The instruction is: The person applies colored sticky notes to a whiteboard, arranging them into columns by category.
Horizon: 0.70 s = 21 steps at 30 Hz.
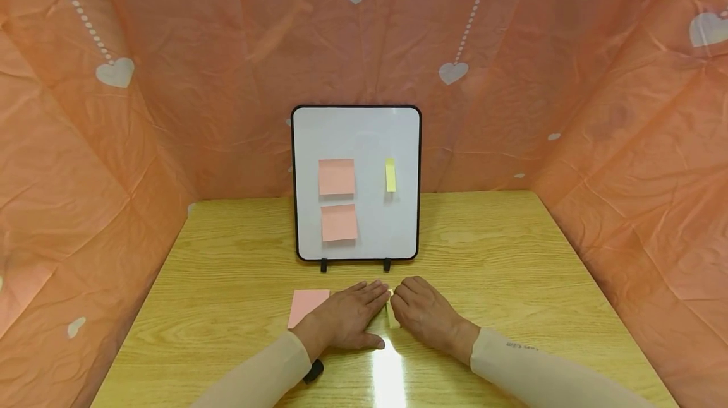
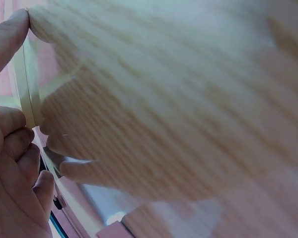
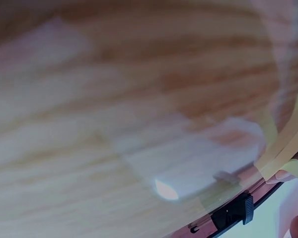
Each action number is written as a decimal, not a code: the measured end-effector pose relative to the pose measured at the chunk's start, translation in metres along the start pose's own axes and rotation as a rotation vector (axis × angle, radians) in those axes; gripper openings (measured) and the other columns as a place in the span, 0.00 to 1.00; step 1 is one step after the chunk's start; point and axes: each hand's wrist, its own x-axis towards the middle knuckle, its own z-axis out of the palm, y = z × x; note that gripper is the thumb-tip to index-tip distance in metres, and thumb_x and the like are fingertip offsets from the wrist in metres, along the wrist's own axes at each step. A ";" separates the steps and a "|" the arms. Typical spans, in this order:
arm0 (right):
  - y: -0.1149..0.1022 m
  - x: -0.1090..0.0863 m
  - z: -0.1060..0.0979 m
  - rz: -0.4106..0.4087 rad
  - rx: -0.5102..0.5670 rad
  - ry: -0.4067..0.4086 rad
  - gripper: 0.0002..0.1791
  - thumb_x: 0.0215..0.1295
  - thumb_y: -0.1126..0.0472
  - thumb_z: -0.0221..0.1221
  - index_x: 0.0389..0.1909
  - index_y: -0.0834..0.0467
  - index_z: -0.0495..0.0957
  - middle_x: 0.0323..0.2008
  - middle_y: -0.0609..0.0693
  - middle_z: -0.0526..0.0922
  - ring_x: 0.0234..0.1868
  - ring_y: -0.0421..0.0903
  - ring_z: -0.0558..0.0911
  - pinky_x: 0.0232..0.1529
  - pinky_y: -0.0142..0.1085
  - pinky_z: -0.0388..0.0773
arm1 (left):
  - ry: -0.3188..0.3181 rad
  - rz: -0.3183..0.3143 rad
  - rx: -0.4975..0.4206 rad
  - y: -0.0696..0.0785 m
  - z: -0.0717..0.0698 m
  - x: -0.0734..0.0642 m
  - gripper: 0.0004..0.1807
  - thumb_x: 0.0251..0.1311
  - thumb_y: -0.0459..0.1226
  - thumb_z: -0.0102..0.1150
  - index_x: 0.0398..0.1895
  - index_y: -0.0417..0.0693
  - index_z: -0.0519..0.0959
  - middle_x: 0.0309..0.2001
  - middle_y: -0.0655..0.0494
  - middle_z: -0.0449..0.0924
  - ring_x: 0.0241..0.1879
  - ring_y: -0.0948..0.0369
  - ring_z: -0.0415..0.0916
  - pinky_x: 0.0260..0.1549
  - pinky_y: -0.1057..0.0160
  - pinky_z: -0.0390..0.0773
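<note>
A narrow yellow sticky-note pad lies on the table between the hands. My left hand is laid palm-down beside it with fingers straight, fingertips at the pad's far left edge. With curled fingers, my right hand pinches the pad's top sheet near its far end. In the right wrist view, a yellow strip lifts away from the pad at the fingers. The left wrist view shows the pad's side near the thumb. A pink sticky-note pad lies left, partly hidden by the left hand.
A black-framed whiteboard stands upright behind the hands on small black feet. Two pink notes are stuck on its left half and one yellow strip on its right. Orange cloth surrounds the wooden table.
</note>
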 end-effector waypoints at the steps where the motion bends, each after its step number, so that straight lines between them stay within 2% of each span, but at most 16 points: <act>1: 0.000 0.000 0.001 0.001 -0.001 0.004 0.22 0.84 0.59 0.34 0.34 0.56 0.75 0.34 0.47 0.80 0.38 0.45 0.76 0.45 0.38 0.79 | 0.001 0.000 0.002 0.000 0.000 0.000 0.54 0.69 0.74 0.43 0.86 0.50 0.53 0.85 0.55 0.51 0.85 0.60 0.47 0.83 0.59 0.53; 13: -0.001 0.000 0.001 0.011 -0.008 0.008 0.23 0.84 0.59 0.33 0.33 0.55 0.75 0.34 0.47 0.80 0.37 0.45 0.76 0.45 0.39 0.79 | 0.025 -0.010 0.006 0.001 0.001 -0.002 0.54 0.69 0.73 0.43 0.86 0.49 0.52 0.86 0.54 0.49 0.85 0.58 0.46 0.83 0.58 0.53; 17: -0.001 0.000 0.001 0.021 0.001 0.002 0.23 0.84 0.59 0.32 0.33 0.55 0.75 0.33 0.47 0.79 0.37 0.45 0.76 0.45 0.38 0.79 | 0.054 0.002 0.019 0.002 0.001 -0.008 0.52 0.72 0.72 0.41 0.86 0.47 0.53 0.86 0.52 0.50 0.85 0.57 0.46 0.83 0.57 0.53; 21: 0.000 0.001 0.000 0.032 0.008 -0.011 0.22 0.83 0.59 0.34 0.33 0.55 0.75 0.33 0.47 0.80 0.37 0.45 0.77 0.45 0.37 0.79 | 0.068 0.012 0.033 0.005 0.000 -0.020 0.45 0.77 0.66 0.42 0.85 0.46 0.57 0.85 0.52 0.54 0.84 0.56 0.49 0.82 0.56 0.55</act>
